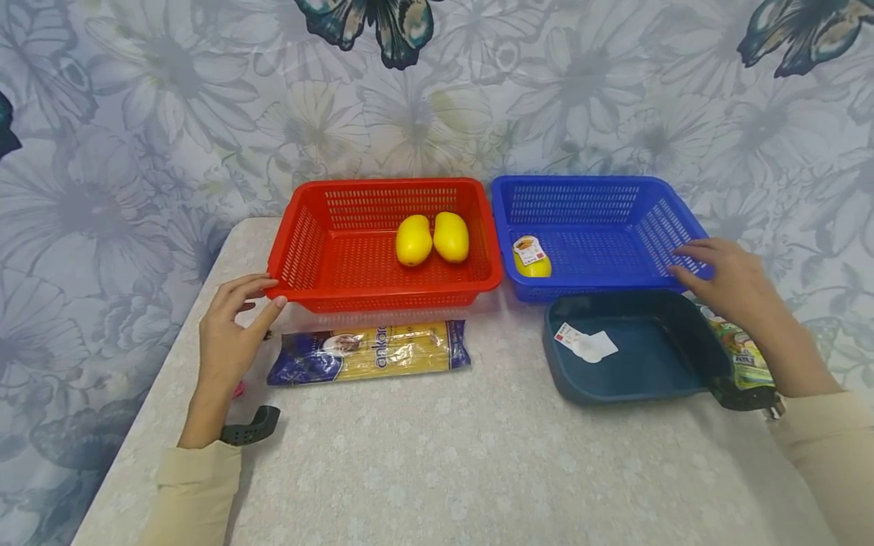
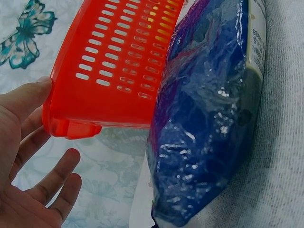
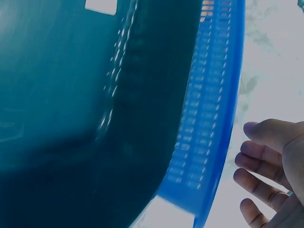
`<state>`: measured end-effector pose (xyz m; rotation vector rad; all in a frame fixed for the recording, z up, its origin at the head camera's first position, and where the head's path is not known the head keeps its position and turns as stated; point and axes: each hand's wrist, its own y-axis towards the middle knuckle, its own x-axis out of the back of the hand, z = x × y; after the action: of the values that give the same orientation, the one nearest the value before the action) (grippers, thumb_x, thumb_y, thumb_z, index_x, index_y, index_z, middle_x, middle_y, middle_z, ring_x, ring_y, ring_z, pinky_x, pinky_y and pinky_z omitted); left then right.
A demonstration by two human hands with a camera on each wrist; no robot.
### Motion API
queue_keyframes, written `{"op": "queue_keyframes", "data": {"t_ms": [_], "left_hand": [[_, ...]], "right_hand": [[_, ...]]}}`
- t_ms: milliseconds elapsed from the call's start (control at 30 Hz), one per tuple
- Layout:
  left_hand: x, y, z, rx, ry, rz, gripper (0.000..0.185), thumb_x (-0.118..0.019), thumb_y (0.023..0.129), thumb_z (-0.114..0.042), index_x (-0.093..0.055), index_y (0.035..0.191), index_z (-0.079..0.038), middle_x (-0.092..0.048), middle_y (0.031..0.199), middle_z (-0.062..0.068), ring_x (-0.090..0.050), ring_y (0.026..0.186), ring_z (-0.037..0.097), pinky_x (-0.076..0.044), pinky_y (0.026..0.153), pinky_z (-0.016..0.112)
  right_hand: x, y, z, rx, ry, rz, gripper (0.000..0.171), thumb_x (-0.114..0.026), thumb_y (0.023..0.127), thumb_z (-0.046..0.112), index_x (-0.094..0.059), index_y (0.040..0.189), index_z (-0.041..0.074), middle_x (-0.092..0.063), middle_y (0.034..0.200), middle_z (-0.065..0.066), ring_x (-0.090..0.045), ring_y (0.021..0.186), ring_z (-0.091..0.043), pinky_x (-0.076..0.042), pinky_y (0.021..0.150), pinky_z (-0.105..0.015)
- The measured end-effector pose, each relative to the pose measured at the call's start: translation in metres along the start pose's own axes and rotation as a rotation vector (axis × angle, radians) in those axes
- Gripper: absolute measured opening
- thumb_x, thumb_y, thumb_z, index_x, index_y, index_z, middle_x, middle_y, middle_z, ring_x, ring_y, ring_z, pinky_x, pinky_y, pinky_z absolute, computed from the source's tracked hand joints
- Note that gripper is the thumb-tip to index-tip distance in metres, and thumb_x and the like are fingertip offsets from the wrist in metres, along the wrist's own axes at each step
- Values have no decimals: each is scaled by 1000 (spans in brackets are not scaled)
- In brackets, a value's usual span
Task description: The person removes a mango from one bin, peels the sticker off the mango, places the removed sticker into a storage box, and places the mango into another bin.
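Observation:
My left hand [image 1: 231,327] is at the front left corner of the red basket [image 1: 382,296], its thumb and fingertips touching the rim. In the left wrist view, the thumb lies against the rim [image 2: 53,107] and the lower fingers are spread apart. Two yellow oval fruits [image 1: 413,241] lie inside this basket. My right hand [image 1: 734,284] is over the right front side of the blue basket [image 1: 580,287], holding nothing. Its loosely bent fingers [image 3: 259,183] stand apart from the blue rim in the right wrist view. Another yellow fruit [image 1: 536,268], bearing a label, sits in the blue basket.
A blue and yellow pasta packet [image 1: 382,355] lies before the red basket. The dark teal tub [image 1: 635,390] stands before the blue basket, with white labels [image 1: 586,343] inside. Partly behind my right forearm lies a green and yellow packet [image 1: 744,356]. A patterned wall [image 1: 423,98] rises behind.

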<state>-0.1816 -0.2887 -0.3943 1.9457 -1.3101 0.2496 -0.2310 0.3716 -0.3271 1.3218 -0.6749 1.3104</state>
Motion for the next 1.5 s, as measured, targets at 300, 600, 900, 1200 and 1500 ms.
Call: {"op": "queue_keyframes", "data": {"t_ms": [300,600,900,1200,1500], "left_hand": [[2,-3,3,-10,-17,-15,33,-77,90,-17,-73,122,-14,-61,131,-7,-52,112,1,-42,90,16],[-1,0,3,2,-16,-7,33,-77,90,-20,-73,123,-17,-60,132,-7,-52,112,3,-42,90,17],[-1,0,3,4,-10,-7,34,-78,89,-19,-73,123,-17,-60,133,-5,-52,111,5,-42,90,16],[-1,1,-1,-3,0,0,34,-78,89,-18,-73,123,-16,-61,133,-4,-53,115,7,-41,90,17],[-5,9,-37,-42,-29,-2,45,-80,86,-23,-68,129,-16,-58,135,2,-50,127,23,-39,107,49]], "right_hand": [[3,-5,-23,-100,1,73,39,-64,98,19,-61,123,-12,-51,127,-37,-43,119,-57,-32,96,-74],[12,-11,-47,-174,4,116,49,-60,101,31,-57,124,-12,-48,129,-38,-43,115,-59,-32,94,-76],[13,-18,-62,-203,1,140,56,-58,101,39,-56,126,-11,-44,134,-40,-40,119,-60,-28,95,-78],[9,-24,-67,-188,47,116,55,-60,100,38,-59,127,-10,-46,135,-38,-39,122,-61,-31,92,-78],[7,-26,-66,-191,63,113,52,-60,101,36,-59,128,-8,-47,136,-37,-43,118,-62,-40,83,-75]]}}
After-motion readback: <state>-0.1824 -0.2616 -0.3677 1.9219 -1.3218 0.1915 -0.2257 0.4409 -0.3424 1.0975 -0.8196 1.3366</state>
